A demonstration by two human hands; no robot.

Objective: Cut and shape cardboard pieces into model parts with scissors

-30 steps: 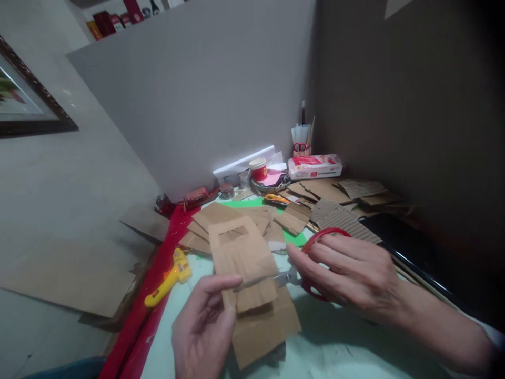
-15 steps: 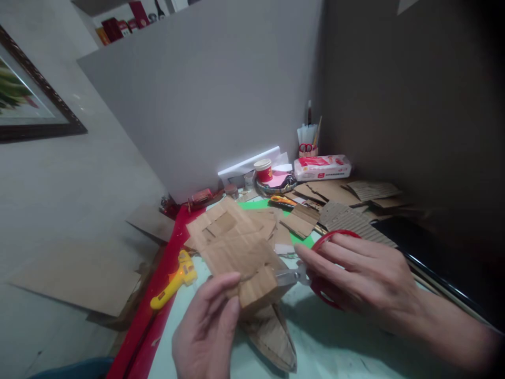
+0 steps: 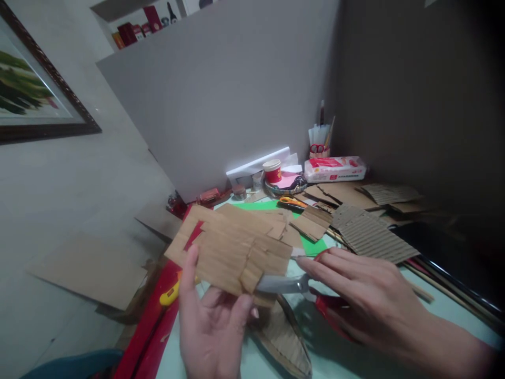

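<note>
My left hand [image 3: 216, 321] grips a flat piece of brown cardboard [image 3: 232, 247] from below, thumb at its near edge and a finger along its left side. A rectangular hole is cut through the cardboard's far left part, with red showing behind. In my right hand [image 3: 363, 295] is a pair of red-handled scissors [image 3: 282, 284], fingers through the loops. The blades lie at the cardboard's near right edge, where a small flap is partly cut. Below the cardboard rests a pointed, boat-like cardboard shape [image 3: 284, 337], its upper end hidden.
A yellow glue gun [image 3: 169, 295] lies at the left, partly covered. Cardboard scraps [image 3: 371, 231], orange-handled scissors [image 3: 292, 201], a red paper cup [image 3: 272, 171] and a tissue pack [image 3: 335, 169] are farther back. A glossy black object [image 3: 442, 258] sits at the right.
My left hand has turned and tilted the cardboard, so its hole now faces left. The scissors have shifted to its near edge, their blades lying further over it. The view has swung slightly left.
</note>
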